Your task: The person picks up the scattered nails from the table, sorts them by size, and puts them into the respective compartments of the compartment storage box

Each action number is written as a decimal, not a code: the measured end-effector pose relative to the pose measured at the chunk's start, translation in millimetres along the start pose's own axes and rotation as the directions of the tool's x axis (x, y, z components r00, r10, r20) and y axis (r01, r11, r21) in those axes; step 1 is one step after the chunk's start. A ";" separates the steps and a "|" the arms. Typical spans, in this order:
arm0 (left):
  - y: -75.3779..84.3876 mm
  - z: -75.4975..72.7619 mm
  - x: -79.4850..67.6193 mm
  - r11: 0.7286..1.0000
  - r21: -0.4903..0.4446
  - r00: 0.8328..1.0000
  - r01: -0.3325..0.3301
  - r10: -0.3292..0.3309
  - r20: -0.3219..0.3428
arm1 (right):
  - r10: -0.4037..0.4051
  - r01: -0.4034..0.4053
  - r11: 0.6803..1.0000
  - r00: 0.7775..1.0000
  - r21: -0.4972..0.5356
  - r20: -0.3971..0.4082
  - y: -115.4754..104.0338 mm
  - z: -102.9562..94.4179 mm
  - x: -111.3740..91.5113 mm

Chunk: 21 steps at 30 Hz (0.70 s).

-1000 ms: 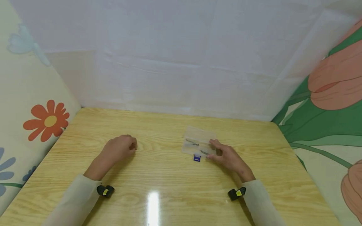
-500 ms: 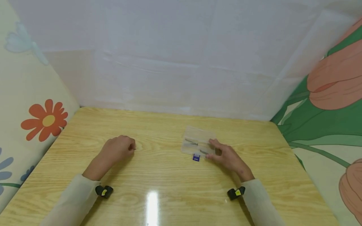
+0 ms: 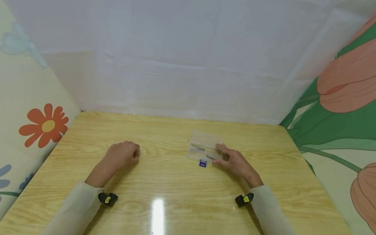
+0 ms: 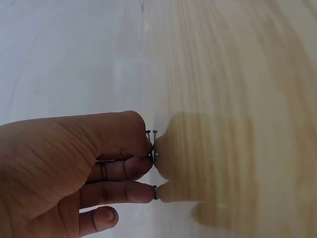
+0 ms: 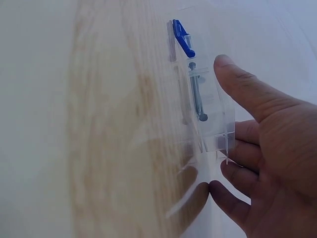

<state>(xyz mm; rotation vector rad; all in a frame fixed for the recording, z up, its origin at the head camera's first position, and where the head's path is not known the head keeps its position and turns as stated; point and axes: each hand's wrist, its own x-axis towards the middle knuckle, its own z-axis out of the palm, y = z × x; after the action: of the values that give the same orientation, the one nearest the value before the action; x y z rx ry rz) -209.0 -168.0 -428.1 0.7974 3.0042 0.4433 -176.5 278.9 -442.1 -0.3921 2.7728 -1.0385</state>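
Observation:
In the left wrist view, my left hand (image 4: 74,153) is low at the tabletop, its thumb and index finger pinching a small nail (image 4: 148,133) whose head sticks out past the thumb. The nail is mirrored in the glossy surface. To the right in the head view lies a clear plastic box (image 3: 202,137) with a blue latch (image 3: 203,163) at its near edge. Inside it are several nails (image 5: 196,94). My right hand (image 3: 236,163) holds the box's right end, thumb on the near side and fingers curled round the far side.
Both hands are over a glossy wood-grain table (image 3: 164,182). A white sheet (image 3: 164,65) hangs behind it, and flower-printed panels (image 3: 337,147) flank both sides. Each wrist carries a small black camera (image 3: 107,199).

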 end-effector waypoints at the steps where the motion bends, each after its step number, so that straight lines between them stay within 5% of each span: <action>1: 0.3 0.3 -0.4 1.000 0.005 1.000 -0.003 0.003 -0.005 | -0.001 0.001 1.000 1.000 0.001 0.000 0.2 0.0 0.2; 21: 8.4 4.6 1.1 1.000 -0.004 0.999 -0.027 0.027 -0.024 | -0.026 0.026 1.000 1.000 0.008 -0.005 -1.0 0.1 0.0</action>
<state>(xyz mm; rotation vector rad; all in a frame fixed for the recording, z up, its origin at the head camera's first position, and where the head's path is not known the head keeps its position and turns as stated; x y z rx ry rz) -205.5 -159.2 -430.2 0.8399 3.0161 0.4637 -176.4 278.1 -441.5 -0.4267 2.7739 -1.0570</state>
